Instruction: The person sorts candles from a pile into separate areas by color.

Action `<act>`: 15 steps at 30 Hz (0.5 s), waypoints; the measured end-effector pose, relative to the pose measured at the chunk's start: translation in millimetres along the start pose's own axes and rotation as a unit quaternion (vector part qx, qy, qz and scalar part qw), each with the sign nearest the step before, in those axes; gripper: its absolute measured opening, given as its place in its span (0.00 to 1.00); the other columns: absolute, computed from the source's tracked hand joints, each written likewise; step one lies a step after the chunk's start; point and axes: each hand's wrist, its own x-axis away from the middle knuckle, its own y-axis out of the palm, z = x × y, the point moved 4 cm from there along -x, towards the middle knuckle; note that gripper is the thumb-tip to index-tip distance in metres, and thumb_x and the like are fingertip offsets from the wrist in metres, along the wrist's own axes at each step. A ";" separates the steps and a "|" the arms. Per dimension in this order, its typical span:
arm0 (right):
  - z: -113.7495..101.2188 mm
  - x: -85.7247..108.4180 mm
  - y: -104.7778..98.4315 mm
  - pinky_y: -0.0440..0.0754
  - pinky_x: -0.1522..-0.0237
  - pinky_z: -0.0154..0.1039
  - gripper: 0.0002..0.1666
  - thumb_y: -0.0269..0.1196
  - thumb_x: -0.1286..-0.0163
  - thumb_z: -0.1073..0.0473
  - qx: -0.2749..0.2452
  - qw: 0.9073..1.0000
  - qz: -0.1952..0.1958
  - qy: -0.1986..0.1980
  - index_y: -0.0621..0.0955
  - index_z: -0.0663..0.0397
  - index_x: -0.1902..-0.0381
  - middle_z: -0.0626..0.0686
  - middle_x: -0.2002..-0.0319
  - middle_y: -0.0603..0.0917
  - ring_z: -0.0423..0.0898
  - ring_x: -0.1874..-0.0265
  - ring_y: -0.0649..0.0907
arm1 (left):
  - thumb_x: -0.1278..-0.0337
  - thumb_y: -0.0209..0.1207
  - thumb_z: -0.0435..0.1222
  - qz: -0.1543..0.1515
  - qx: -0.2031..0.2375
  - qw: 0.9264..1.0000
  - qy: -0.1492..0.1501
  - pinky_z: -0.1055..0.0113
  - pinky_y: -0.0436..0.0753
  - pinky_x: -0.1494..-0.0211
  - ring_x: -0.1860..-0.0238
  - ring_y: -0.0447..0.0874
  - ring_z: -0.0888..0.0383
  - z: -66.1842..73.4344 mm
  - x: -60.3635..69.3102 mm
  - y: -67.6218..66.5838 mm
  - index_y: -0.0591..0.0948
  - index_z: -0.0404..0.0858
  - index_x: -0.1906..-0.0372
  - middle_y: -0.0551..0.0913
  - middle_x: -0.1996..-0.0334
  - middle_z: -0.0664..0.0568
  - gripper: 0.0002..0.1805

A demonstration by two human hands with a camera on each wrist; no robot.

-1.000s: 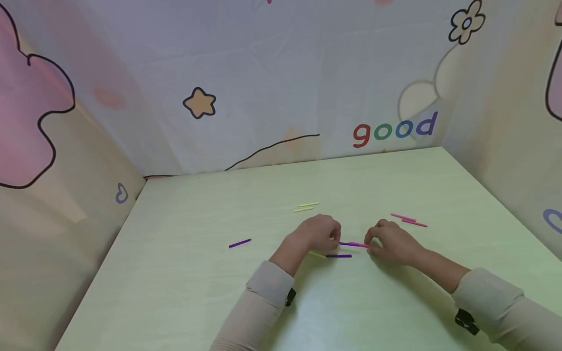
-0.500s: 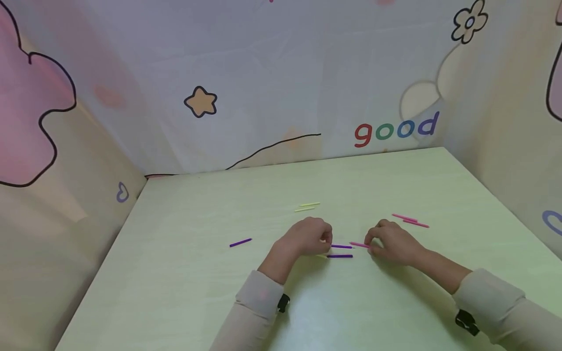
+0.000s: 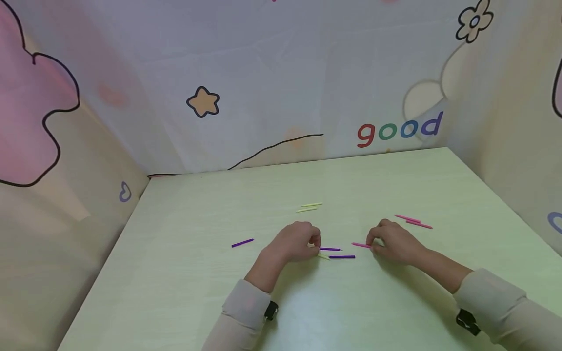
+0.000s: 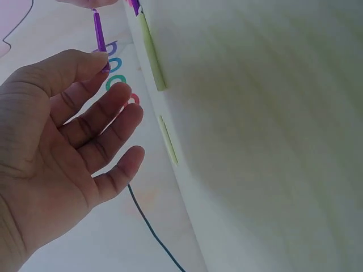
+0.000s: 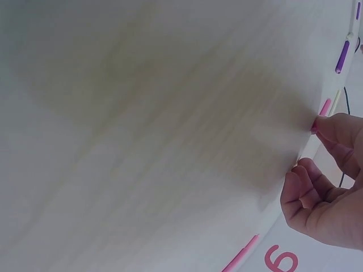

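One of three purple sticks (image 3: 330,249) leftward

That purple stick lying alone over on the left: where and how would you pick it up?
Probably pinch the purple stick across its middle, coming straight down from above and closing on its two long sides: it is thin, lies flat on the table, and nothing crowds it.

Behind the back edge of the light green flat table (image 3: 153,273) hangs a pale lilac cloth (image 3: 272,63). It has an orange black-rimmed star (image 3: 203,102). By the back right corner, coloured letters (image 3: 401,129) spell "good". A big pink blob (image 3: 35,112) is past the left edge.
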 end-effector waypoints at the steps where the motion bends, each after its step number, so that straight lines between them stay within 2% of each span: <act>1: 0.1 -0.2 -0.1 0.72 0.66 0.42 0.08 0.65 0.47 0.70 -0.001 1.000 0.000 -0.001 0.82 0.50 0.73 0.46 0.72 0.74 0.46 0.70 0.73 | 0.51 0.59 0.33 0.001 0.000 1.000 -0.001 0.72 0.71 0.66 0.70 0.70 0.64 -0.9 1.5 -0.8 0.79 0.47 0.76 0.74 0.75 0.61 0.05; 8: 0.8 -1.1 -0.9 0.72 0.67 0.42 0.08 0.65 0.47 0.69 0.002 1.000 0.002 -0.001 0.82 0.50 0.73 0.46 0.72 0.74 0.45 0.70 0.72 | 0.49 0.60 0.33 0.015 0.007 1.000 -0.001 0.70 0.72 0.64 0.69 0.71 0.62 -7.4 11.4 -8.0 0.80 0.45 0.74 0.75 0.74 0.60 0.04; 15: 0.6 -0.7 -0.1 0.72 0.68 0.41 0.08 0.66 0.47 0.69 -0.005 1.000 -0.008 0.007 0.82 0.50 0.73 0.46 0.72 0.73 0.45 0.70 0.72 | 0.49 0.60 0.32 0.014 0.015 1.000 -0.013 0.70 0.73 0.62 0.68 0.72 0.63 -19.4 21.5 -7.7 0.80 0.44 0.72 0.75 0.74 0.61 0.03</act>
